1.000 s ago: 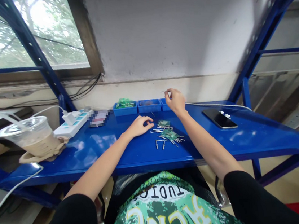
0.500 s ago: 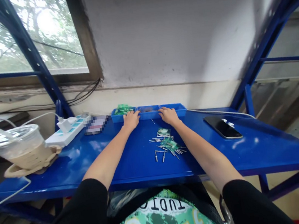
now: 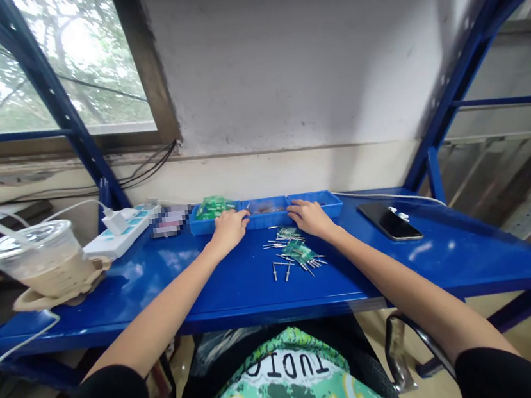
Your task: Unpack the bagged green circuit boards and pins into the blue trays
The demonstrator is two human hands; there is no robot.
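A long blue tray [image 3: 268, 220] with three compartments sits at the back of the table. My left hand [image 3: 229, 228] holds its front wall near the left divider, fingers hooked over the rim. My right hand [image 3: 313, 217] grips the same wall near the right divider. Green packets [image 3: 218, 205] fill the left compartment. Small brownish or metallic pieces [image 3: 266, 208] lie in the middle one; my right hand partly covers what is in the right one. Between my forearms lies a loose pile of green packets [image 3: 295, 248] and thin metal pins resembling blind rivets [image 3: 275, 272].
On the left stand a lidded drink cup [image 3: 51, 267] in a cardboard holder and a white power strip [image 3: 122, 234] with a plug. A phone [image 3: 388, 221] with white earbuds [image 3: 398, 214] on it lies at right. Behind the table rises a wall [image 3: 287, 61].
The tray has come nearer to me with both hands on it, close to the loose pile. My elbows have spread outward, and the view has shifted slightly.
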